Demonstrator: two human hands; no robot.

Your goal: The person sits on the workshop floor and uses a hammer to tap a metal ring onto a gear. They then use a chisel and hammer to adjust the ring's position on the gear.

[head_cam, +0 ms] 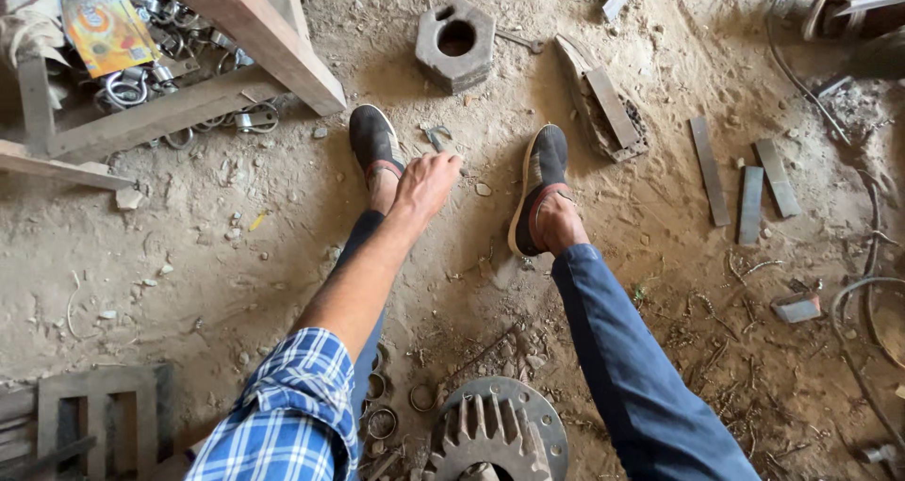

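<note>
The left hand [426, 183] reaches down over the dirt floor [236, 255] between the two shoes [374, 142], fingers curled loosely together and closed on nothing; the right hand is out of view. Just past the fingertips, near the floor's far middle, lies a small bent metal piece [436, 137], the thing nearest the hand. It looks light, stiff and thin, so a pinch at its middle should lift it, though grit may make it slip. Beyond it sits one heavy hexagonal block [456, 44] with a round hole. Three flat steel strips [751, 204] lie side by side toward the right edge. One toothed gear [497, 432] rests at the near edge, with a few small rings [382, 423] just beside it.
</note>
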